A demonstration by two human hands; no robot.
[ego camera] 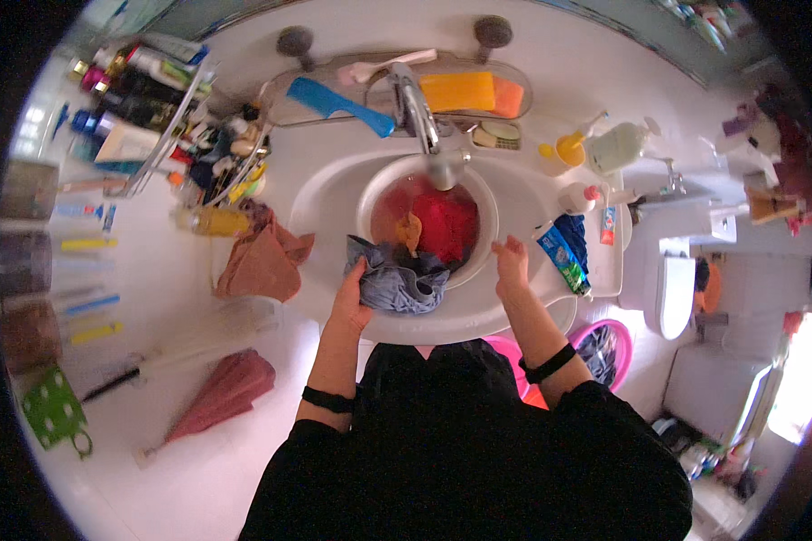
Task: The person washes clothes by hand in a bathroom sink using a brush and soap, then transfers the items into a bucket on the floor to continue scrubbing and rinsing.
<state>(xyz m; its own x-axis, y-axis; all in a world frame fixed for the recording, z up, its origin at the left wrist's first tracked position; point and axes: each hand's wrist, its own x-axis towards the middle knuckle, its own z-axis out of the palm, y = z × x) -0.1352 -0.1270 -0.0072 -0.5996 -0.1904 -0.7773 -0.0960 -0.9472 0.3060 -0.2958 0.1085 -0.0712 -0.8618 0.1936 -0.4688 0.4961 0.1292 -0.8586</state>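
My left hand (pixel 353 297) grips the left edge of a crumpled grey-blue cloth (pixel 402 287) at the front rim of a white basin (pixel 489 237). The basin stands in the sink (pixel 318 203) and holds reddish water with a red cloth (pixel 446 223) and a small orange-brown cloth (pixel 409 230). To the right of the basin my right hand (pixel 511 267) is raised with its fingers partly curled, holding nothing. A chrome faucet (pixel 416 111) reaches over the basin's back.
A brownish-pink cloth (pixel 264 264) lies left of the sink. On the right are a toothpaste tube (pixel 561 257), a dark blue cloth (pixel 572 233) and pump bottles (pixel 616 147). Behind, a glass shelf holds a blue comb (pixel 338 106). A pink tub (pixel 626 345) stands at the lower right.
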